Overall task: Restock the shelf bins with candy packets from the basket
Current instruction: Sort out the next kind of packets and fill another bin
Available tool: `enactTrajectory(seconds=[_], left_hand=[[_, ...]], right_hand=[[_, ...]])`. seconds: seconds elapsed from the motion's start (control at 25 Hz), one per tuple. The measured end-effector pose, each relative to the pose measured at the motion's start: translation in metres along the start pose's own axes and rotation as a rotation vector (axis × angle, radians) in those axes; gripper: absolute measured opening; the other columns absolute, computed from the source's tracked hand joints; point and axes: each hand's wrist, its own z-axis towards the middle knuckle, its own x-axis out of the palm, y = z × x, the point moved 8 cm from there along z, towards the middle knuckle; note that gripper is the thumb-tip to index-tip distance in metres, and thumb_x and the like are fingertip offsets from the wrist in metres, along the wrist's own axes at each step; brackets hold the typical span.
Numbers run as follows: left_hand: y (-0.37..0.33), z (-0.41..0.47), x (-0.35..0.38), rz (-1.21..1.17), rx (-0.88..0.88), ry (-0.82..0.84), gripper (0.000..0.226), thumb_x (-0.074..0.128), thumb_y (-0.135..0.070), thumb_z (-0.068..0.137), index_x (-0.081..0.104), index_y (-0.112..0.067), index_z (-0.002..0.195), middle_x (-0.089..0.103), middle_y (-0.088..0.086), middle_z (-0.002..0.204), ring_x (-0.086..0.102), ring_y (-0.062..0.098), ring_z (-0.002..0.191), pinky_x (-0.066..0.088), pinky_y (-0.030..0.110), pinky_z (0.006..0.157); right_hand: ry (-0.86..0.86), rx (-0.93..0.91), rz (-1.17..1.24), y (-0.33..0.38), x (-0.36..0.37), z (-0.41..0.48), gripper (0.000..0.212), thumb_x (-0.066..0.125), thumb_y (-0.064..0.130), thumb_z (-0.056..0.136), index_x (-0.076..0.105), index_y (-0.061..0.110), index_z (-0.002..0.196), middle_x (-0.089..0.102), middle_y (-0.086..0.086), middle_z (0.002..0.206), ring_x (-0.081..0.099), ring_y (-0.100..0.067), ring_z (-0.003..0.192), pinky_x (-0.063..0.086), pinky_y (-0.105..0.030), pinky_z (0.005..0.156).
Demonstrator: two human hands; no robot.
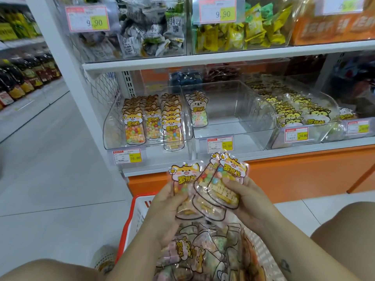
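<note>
Fanning between both hands' fingers, candy packets above basket.

Your packets carry an orange-and-white cartoon fox, yellow lettering and multicoloured beans behind clear film. You see the same print on the left bin's packets. The koala packet holds pastel rings, and the right bin's packets show yellow cats. Your basket is red-orange and white, the shelf base orange, the price tags white, red-edged, with a yellow patch.
</note>
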Motion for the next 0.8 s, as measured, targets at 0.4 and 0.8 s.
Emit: enactTrajectory(seconds=[0.4, 0.8], left_hand=[[0.011, 0.004, -0.007, 0.281, 0.076, -0.023, 0.037, 0.059, -0.003, 0.097, 0.061, -0.026, 0.126, 0.071, -0.003, 0.124, 0.064, 0.016, 0.119, 0.046, 0.043, 0.106], [-0.012, -0.001, -0.011, 0.258, 0.156, -0.048, 0.056, 0.063, -0.065, 0.087, 0.044, -0.055, 0.138, 0.06, -0.01, 0.139, 0.057, 0.022, 0.129, 0.043, 0.052, 0.108]], right_hand=[[-0.062, -0.237, -0.263, 0.01, 0.002, 0.007, 0.082, 0.09, 0.026, 0.068, 0.049, 0.028, 0.139, 0.064, -0.004, 0.133, 0.062, -0.027, 0.121, 0.044, -0.056, 0.105], [0.233, -0.084, -0.359, 0.001, 0.069, -0.006, 0.052, 0.073, 0.008, 0.076, 0.056, 0.017, 0.125, 0.074, -0.009, 0.112, 0.071, -0.027, 0.105, 0.054, -0.049, 0.095]])
